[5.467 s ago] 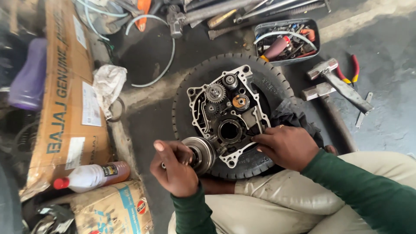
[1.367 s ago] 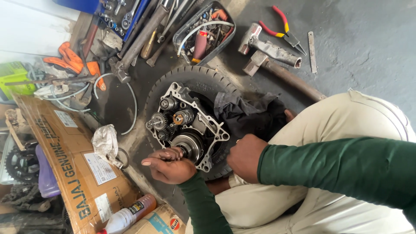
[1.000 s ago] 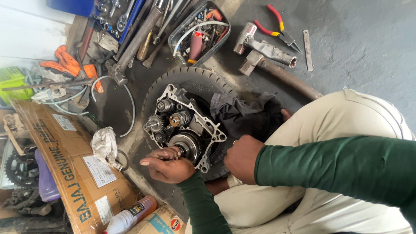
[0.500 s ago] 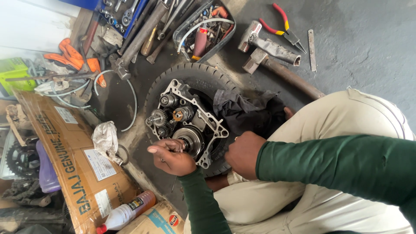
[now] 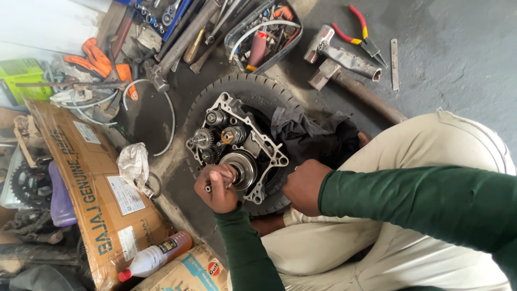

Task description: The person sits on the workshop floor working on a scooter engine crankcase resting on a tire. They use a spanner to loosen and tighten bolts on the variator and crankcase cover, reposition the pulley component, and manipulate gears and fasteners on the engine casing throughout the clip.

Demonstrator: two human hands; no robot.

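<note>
Change is seen mostly at the left hand [image 5: 216,187]: half a second back it lay flatter against the round metal drum [image 5: 241,168], while now it is curled into a fist at the drum's lower left edge, with the thumb side turned up and what seems to be a small dark tool or shaft gripped inside it, though the thing itself is too hidden to be named. From this it is judged that work on the drum is being carried on with a firmer, more closed grip and that the drum has not been lifted away. The right hand [image 5: 305,186] has hardly shifted; it is pressed, loosely clenched, against the lower right rim of the engine case [image 5: 237,151], apparently to steady it, and nothing can be seen held in it. The engine case lies open side up on a tyre [image 5: 253,91] laid flat on the floor, with small gears [image 5: 203,138] exposed toward its upper left and the drum at its lower end, nearest the person. So the drum sits between the two hands, touching the left one and just beside the right. A dark cloth [image 5: 307,134] is bunched against the right side of the case. Two hammers [image 5: 344,62] and red-handled pliers [image 5: 362,27] lie well apart on the floor beyond the tyre, and a long cardboard box [image 5: 91,183] and a white bottle [image 5: 153,257] lie to the left.
</note>
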